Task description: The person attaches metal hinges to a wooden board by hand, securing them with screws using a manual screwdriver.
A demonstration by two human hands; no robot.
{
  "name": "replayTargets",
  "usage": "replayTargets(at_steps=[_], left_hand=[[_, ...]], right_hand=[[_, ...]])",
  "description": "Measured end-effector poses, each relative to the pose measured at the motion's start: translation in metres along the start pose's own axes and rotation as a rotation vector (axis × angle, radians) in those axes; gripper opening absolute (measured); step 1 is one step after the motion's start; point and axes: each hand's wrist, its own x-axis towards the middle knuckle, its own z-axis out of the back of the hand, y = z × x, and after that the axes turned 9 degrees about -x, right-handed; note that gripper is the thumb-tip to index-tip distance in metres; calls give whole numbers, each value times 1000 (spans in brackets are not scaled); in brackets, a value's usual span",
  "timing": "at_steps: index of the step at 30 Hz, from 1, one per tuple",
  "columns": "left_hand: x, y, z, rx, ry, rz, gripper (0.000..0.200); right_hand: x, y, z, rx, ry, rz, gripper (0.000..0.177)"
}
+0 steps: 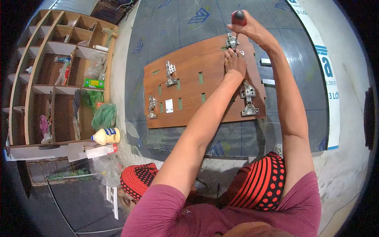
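My right hand (252, 29) is closed around the red and black handle of a screwdriver (239, 18). The handle stands upright toward the camera, its thin shaft reaching down beside a metal cabinet hinge (231, 41) at the board's far edge. Just below that hinge my left hand (235, 63) lies on the brown wooden board (189, 94), fingers stretched forward, their tips by the hinge's near end. The screwdriver's tip is hidden near those fingers. Nearer on the right sits another hinge (248, 96). Two more hinges, an upper one (171, 74) and a lower one (152, 106), sit on the left.
A dark printed sheet (166, 43) lies under the board. Two small white-topped pieces (268, 82) rest right of it. On the left stands a wooden compartment shelf (71, 89) with bags and tools, a yellow bottle (106, 136) beside it. A white card (169, 106) lies on the board.
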Motion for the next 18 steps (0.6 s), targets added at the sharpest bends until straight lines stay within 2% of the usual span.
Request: replayTargets(at_steps=[2, 4, 5, 7, 9, 11, 12, 14, 18], left_hand=[[-1, -1, 3, 0, 19, -2, 68], [1, 1, -1, -5, 39, -3, 68], [4, 0, -2, 9, 40, 17, 68], [5, 0, -2, 20, 37, 40, 68], [4, -2, 2, 16, 66, 50, 68], [2, -3, 4, 31, 68, 48, 68], [3, -2, 0, 47, 71, 44, 68], [4, 2, -7, 39, 29, 26, 68], [4, 2, -6, 84, 9, -1, 68]], right_hand=[[-1, -2, -3, 57, 44, 48, 49], [0, -2, -4, 244, -28, 127, 40], [2, -4, -4, 240, -24, 128, 40], [10, -19, -3, 218, -86, -88, 36], [14, -28, -9, 223, -108, -108, 33], [13, -22, -15, 179, -164, 53, 38], [9, -15, -15, 180, -164, 54, 38], [3, -2, -11, 111, -47, 76, 47], [5, 8, -1, -61, 114, 13, 47]])
